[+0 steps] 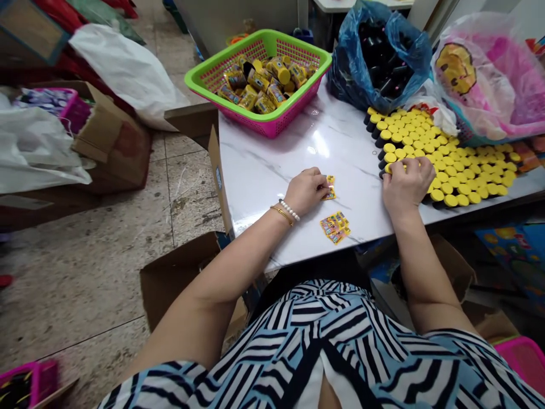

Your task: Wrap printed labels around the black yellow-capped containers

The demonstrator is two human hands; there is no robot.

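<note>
"Where were the yellow-capped bottles (pixel 450 170)?"
"Rightward, the right hand (pixel 409 180) curled over their near-left edge; I couldn't tell its grip."
"The left hand (pixel 304 190)?"
"Well left, pinching a label sheet (pixel 331 188), visible part running forward."

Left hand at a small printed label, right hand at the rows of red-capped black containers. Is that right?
Not red: the head view shows yellow-capped black containers. The left hand is at the label, the right hand at the containers, as you say.
</note>
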